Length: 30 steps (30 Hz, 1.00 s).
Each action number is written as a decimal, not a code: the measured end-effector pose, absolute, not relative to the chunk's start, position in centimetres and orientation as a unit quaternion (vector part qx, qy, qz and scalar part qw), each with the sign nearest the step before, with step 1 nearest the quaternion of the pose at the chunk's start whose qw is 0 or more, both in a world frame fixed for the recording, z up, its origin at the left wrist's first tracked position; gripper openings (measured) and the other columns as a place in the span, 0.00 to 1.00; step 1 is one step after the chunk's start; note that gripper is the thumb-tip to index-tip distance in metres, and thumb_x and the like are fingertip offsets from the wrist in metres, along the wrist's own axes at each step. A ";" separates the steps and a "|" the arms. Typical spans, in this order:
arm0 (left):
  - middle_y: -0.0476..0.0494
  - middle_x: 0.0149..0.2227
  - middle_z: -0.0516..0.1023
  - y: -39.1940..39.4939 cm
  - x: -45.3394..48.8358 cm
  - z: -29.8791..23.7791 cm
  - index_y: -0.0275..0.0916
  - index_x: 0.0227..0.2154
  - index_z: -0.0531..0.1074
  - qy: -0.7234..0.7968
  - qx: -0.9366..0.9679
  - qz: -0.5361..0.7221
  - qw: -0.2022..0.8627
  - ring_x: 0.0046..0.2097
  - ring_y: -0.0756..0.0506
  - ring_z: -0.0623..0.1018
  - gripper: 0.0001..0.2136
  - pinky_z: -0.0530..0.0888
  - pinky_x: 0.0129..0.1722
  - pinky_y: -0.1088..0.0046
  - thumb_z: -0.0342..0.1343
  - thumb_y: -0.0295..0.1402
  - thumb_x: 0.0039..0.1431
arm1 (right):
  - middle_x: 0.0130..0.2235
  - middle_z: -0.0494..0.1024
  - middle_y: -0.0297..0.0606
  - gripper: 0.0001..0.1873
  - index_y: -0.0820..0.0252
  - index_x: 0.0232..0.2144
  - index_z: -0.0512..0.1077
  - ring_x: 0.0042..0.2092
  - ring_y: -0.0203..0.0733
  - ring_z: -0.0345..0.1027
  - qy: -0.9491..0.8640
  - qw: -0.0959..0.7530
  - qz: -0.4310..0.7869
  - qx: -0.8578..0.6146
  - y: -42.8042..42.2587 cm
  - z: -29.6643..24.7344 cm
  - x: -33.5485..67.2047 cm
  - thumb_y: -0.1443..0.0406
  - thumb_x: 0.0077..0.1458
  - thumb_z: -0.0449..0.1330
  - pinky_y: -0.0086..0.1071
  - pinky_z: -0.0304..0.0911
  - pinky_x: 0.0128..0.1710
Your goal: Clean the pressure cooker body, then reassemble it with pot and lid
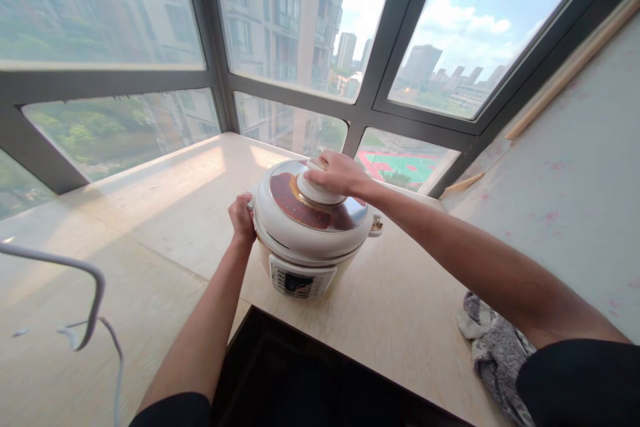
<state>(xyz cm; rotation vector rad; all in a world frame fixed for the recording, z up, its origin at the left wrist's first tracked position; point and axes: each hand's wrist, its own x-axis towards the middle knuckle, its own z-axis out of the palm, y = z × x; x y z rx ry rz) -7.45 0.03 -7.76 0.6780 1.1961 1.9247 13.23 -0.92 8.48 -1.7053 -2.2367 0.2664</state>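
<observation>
A white electric pressure cooker [307, 240] stands upright on the pale stone sill, its control panel [303, 278] facing me. Its lid [300, 207] is on and has a reddish-brown patterned top with a shiny rim. My right hand [336, 173] is closed around the white knob handle [320, 192] on top of the lid. On the cooker's left side, my left hand [242, 217] grips the small side handle, which is mostly hidden by the fingers. The opposite side handle [377, 225] sticks out free on the right.
A black glossy panel [310, 380] lies in front of the cooker. A grey-and-white cloth [493, 347] is bunched at the right. On the left, a grey curved tube [95, 280] and a thin cord [119, 353] cross the sill. Framed windows [295, 97] enclose the corner behind.
</observation>
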 end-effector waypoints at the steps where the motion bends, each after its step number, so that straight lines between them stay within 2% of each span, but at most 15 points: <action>1: 0.54 0.18 0.55 -0.1 -7.4 -7.7 0.41 0.15 0.57 0.461 0.266 0.754 0.386 0.22 0.52 0.57 0.15 0.57 0.21 0.74 0.57 0.37 0.49 | 0.45 0.80 0.45 0.21 0.59 0.41 0.73 0.43 0.50 0.72 -0.783 0.152 0.089 -0.596 -0.9 8.3 13.0 0.49 0.53 0.59 0.35 0.62 0.38; 7: 0.55 0.17 0.51 -0.5 -7.1 -7.1 0.43 0.15 0.53 0.463 0.241 0.750 0.407 0.20 0.53 0.54 0.19 0.53 0.19 0.73 0.58 0.37 0.52 | 0.47 0.81 0.46 0.21 0.58 0.40 0.73 0.46 0.53 0.74 -0.791 0.122 0.079 -0.595 -1.0 7.7 12.1 0.49 0.54 0.60 0.36 0.64 0.39; 14: 0.55 0.18 0.50 -0.6 -7.2 -7.0 0.42 0.15 0.52 0.449 0.253 0.748 0.419 0.21 0.53 0.54 0.22 0.55 0.20 0.73 0.60 0.39 0.53 | 0.51 0.80 0.51 0.27 0.60 0.47 0.72 0.49 0.56 0.74 -0.803 0.086 0.073 -0.585 -0.4 7.9 12.2 0.45 0.57 0.58 0.38 0.65 0.43; 20: 0.55 0.19 0.50 -0.5 -7.3 -7.2 0.43 0.16 0.52 0.454 0.257 0.747 0.412 0.22 0.52 0.55 0.22 0.57 0.21 0.74 0.61 0.39 0.54 | 0.52 0.79 0.51 0.32 0.60 0.48 0.71 0.50 0.56 0.73 -0.821 0.085 0.077 -0.559 -0.1 7.6 12.7 0.40 0.58 0.55 0.39 0.65 0.45; 25: 0.56 0.19 0.50 -0.6 -7.4 -7.1 0.42 0.16 0.53 0.461 0.257 0.741 0.415 0.22 0.53 0.54 0.21 0.56 0.20 0.74 0.60 0.39 0.54 | 0.53 0.78 0.51 0.26 0.60 0.51 0.70 0.50 0.56 0.73 -0.842 0.078 0.033 -0.532 0.0 7.2 12.7 0.47 0.62 0.53 0.40 0.66 0.46; 30: 0.55 0.18 0.53 -0.7 -7.4 -7.0 0.42 0.16 0.55 0.477 0.256 0.735 0.409 0.21 0.53 0.55 0.21 0.56 0.20 0.73 0.60 0.39 0.55 | 0.52 0.77 0.51 0.22 0.61 0.50 0.70 0.48 0.54 0.73 -0.863 0.048 0.025 -0.503 0.3 7.5 12.7 0.52 0.61 0.55 0.38 0.65 0.43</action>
